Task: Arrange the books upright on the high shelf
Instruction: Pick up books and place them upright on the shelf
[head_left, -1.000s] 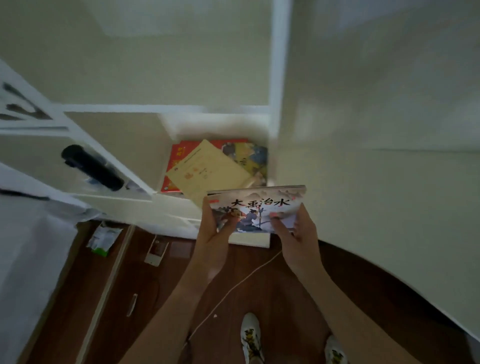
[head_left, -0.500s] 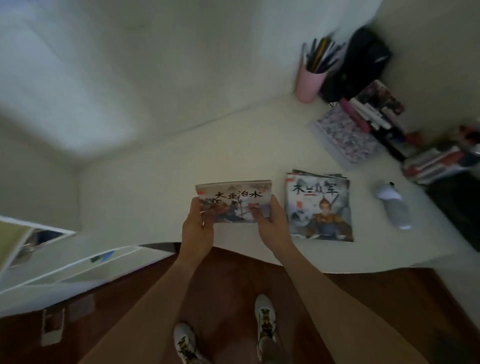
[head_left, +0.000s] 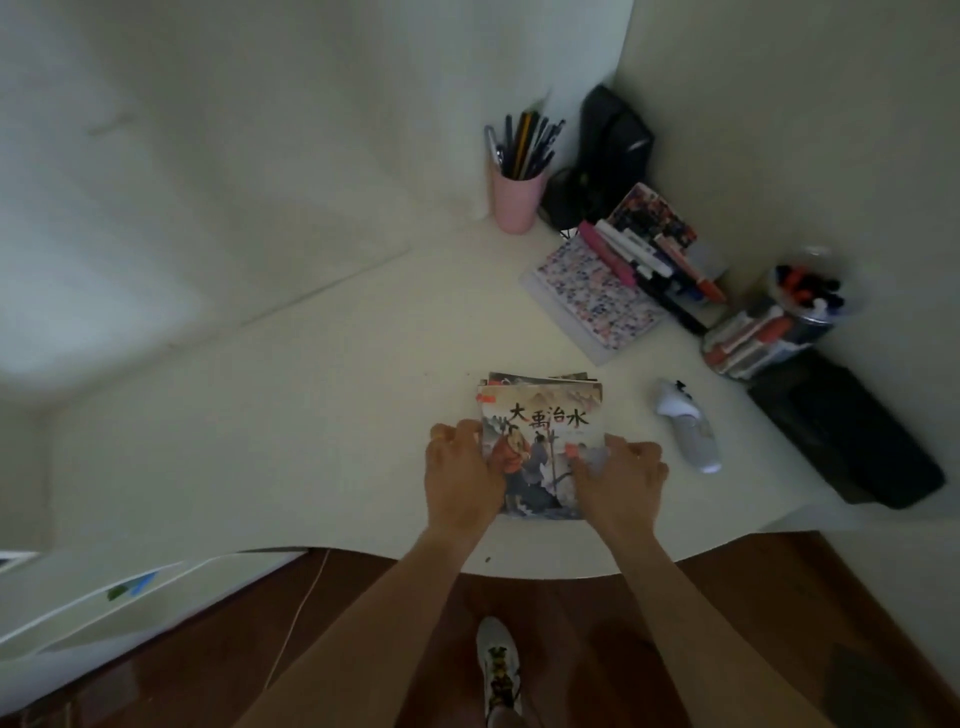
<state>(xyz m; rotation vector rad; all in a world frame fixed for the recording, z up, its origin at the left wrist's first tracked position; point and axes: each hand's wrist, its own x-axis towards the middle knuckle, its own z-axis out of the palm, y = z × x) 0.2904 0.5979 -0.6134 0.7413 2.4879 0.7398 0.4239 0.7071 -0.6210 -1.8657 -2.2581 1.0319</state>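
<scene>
A picture book (head_left: 540, 431) with black Chinese characters on its cover lies flat on top of a small stack of books on the white desk (head_left: 311, 415). My left hand (head_left: 462, 473) grips the left edge of the stack, fingers curled over it. My right hand (head_left: 618, 473) holds the right edge the same way, its thumb on the cover. Corners of the lower books (head_left: 519, 378) peek out at the far end. No shelf is in view.
A pink pen cup (head_left: 517, 200), a speckled notebook (head_left: 592, 301), markers and books (head_left: 654, 249) and a marker jar (head_left: 805, 306) crowd the back right corner. A white controller (head_left: 688, 423) lies right of the stack. A black box (head_left: 852, 441) sits at the right edge.
I turned from the low shelf unit to the desk. The book I carried moved right and down and now lies on the other book there, both hands still on it.
</scene>
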